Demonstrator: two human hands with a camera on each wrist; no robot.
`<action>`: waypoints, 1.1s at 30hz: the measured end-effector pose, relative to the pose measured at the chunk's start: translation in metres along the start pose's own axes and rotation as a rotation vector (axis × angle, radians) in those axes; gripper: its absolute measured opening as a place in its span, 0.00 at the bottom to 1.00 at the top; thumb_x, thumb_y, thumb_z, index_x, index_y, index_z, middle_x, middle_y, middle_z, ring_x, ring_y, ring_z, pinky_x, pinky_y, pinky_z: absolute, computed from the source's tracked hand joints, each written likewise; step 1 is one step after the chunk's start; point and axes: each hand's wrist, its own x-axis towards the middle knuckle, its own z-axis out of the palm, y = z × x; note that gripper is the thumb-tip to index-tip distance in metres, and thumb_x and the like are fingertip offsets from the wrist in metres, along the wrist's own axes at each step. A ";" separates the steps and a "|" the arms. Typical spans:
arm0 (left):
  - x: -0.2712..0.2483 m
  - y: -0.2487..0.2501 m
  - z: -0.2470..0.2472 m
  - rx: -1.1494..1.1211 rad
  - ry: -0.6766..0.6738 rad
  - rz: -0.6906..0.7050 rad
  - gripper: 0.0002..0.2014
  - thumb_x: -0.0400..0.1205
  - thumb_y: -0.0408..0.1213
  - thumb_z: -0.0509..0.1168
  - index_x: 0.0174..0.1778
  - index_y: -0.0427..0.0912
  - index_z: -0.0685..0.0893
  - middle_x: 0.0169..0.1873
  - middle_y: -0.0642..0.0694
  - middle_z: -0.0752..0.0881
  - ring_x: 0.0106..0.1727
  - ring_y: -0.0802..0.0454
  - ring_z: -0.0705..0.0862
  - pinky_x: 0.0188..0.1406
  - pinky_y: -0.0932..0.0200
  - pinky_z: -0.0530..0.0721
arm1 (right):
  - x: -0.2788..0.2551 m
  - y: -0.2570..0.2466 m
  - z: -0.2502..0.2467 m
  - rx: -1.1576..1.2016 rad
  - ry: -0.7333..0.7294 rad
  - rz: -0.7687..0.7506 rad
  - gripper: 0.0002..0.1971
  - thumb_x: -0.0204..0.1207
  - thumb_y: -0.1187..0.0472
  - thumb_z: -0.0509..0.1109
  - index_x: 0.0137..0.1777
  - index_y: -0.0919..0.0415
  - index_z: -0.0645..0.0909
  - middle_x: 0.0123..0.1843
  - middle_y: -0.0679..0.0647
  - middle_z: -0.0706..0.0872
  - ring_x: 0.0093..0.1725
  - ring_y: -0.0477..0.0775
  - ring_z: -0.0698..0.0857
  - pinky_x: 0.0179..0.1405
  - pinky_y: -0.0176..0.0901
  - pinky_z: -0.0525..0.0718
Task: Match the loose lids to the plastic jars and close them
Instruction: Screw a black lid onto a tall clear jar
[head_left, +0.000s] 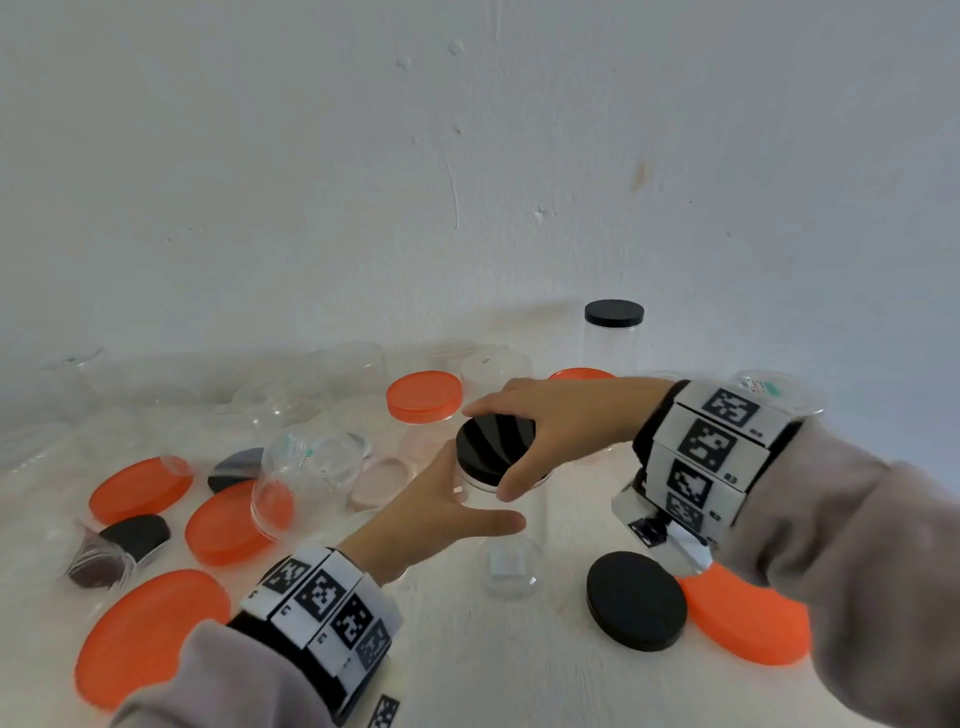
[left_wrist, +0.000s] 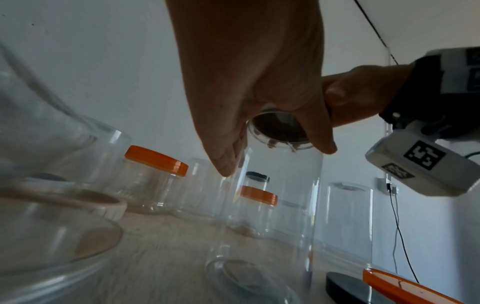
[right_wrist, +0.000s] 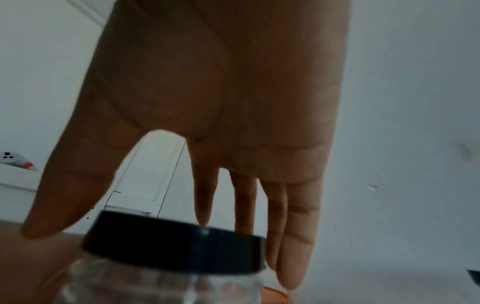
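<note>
The tall clear plastic jar (head_left: 511, 561) stands on the white table (head_left: 498, 665), the round black lid (head_left: 493, 447) on its mouth. The right hand (head_left: 566, 421) spreads wide over the lid's rim and the left hand (head_left: 431, 514) loosely straddles the neck. Empty and thin-walled, the jar likely tips and slips easily, so the stiffer shoulder seems the best hold

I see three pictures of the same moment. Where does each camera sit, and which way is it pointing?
Head: worn on the head, looks forward and down at the table; left hand and right hand both show.
Left wrist: on that wrist, looks along the left hand at the clear jar; the right hand shows too.
Right wrist: on that wrist, looks along the right hand at the black lid.
Shared: head and right wrist views both show the black lid atop that jar.
</note>
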 end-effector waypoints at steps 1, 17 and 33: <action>0.001 -0.002 0.000 -0.006 -0.002 0.000 0.45 0.61 0.50 0.82 0.72 0.68 0.66 0.67 0.68 0.78 0.71 0.68 0.74 0.66 0.66 0.73 | 0.002 -0.003 -0.003 -0.037 -0.018 0.007 0.40 0.69 0.41 0.76 0.79 0.41 0.63 0.69 0.46 0.70 0.67 0.50 0.72 0.68 0.50 0.76; -0.001 -0.006 0.002 -0.049 0.017 0.029 0.48 0.62 0.50 0.82 0.77 0.59 0.66 0.71 0.61 0.77 0.74 0.61 0.73 0.79 0.48 0.69 | 0.014 -0.021 -0.020 -0.235 -0.149 0.021 0.39 0.64 0.46 0.81 0.74 0.33 0.68 0.67 0.39 0.69 0.67 0.48 0.71 0.66 0.50 0.77; 0.001 -0.011 0.002 -0.042 0.024 0.049 0.47 0.64 0.50 0.82 0.78 0.58 0.66 0.72 0.60 0.77 0.74 0.60 0.72 0.79 0.47 0.68 | 0.012 -0.026 -0.023 -0.260 -0.193 0.110 0.45 0.63 0.39 0.80 0.79 0.36 0.61 0.73 0.44 0.70 0.69 0.51 0.74 0.67 0.50 0.76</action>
